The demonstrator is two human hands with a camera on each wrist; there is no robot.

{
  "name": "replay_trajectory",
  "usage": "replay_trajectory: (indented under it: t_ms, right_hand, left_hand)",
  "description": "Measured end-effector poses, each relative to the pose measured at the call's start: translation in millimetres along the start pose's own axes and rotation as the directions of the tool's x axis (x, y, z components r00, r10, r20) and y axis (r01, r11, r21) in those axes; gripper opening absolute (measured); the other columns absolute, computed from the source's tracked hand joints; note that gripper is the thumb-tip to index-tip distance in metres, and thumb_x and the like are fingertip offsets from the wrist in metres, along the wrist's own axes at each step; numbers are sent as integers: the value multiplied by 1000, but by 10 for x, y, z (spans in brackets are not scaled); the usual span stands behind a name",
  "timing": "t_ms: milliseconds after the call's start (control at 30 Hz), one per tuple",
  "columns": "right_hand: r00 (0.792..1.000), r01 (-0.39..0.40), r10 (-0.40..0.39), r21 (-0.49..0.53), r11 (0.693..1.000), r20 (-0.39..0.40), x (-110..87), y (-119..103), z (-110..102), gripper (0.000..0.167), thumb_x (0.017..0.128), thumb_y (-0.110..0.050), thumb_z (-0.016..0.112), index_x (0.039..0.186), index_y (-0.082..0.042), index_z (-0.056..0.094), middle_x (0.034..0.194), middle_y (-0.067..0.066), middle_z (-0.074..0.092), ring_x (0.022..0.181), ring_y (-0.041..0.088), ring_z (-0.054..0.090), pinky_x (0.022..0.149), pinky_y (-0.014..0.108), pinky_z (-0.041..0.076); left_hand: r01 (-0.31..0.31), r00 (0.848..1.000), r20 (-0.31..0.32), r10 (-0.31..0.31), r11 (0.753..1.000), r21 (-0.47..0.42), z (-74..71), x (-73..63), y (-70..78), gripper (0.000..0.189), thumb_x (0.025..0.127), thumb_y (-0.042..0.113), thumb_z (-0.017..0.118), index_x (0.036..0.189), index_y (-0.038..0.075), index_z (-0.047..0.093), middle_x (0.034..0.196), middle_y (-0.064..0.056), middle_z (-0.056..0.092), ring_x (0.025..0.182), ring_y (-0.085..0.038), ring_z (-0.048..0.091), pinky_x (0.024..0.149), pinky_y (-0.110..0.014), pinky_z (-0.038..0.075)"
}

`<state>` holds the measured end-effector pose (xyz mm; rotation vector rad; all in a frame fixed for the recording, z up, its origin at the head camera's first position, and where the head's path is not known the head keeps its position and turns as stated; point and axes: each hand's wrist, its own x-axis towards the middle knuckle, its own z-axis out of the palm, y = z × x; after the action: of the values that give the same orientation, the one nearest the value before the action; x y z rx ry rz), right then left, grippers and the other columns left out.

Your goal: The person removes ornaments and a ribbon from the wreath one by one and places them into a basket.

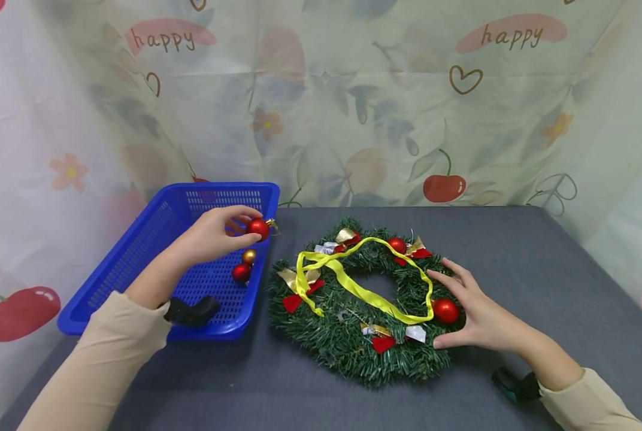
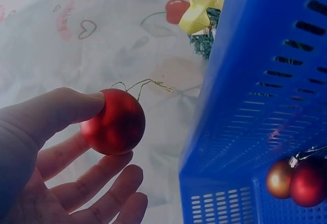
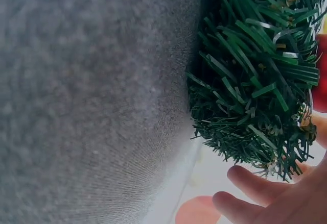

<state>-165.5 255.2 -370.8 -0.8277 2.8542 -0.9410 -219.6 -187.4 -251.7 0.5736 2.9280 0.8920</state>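
Above the right rim of the blue basket [image 1: 164, 197], my left hand [image 1: 213, 236] pinches a red bauble [image 1: 257, 228] between thumb and fingers. In the left wrist view, a gold hanging thread sticks out from the bauble [image 2: 122, 124]. A green wreath [image 1: 353, 353] lies on the table with a yellow ribbon [image 1: 364, 293] looped over it. Red baubles sit on the wreath, one at its right side [image 1: 446, 310] and another at the back [image 1: 397, 245]. My right hand [image 1: 480, 314] is at the wreath's right edge, fingers spread around the right-side bauble; contact is unclear.
Inside the basket lie a gold bauble [image 1: 249, 257] and a red bauble [image 1: 241, 273]. Red, gold and silver bows [image 1: 382, 343] decorate the wreath. A grey cloth [image 1: 515, 257] covers the table, and a printed curtain [image 1: 326, 120] hangs behind it.
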Motion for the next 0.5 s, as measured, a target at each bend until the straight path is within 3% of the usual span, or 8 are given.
replay_trajectory:
  t_ms: [500]
  right_hand:
    - [1000, -23, 23, 2, 1000, 7, -11, -30, -34, 101, 67, -39, 82, 145, -10, 27, 152, 25, 5, 132, 50, 22, 88, 68, 38]
  left_hand:
    - [4, 1000, -10, -4, 1000, 4, -20, -1, -71, 39, 88, 25, 64, 124, 10, 58, 118, -19, 60, 103, -32, 60, 79, -42, 52]
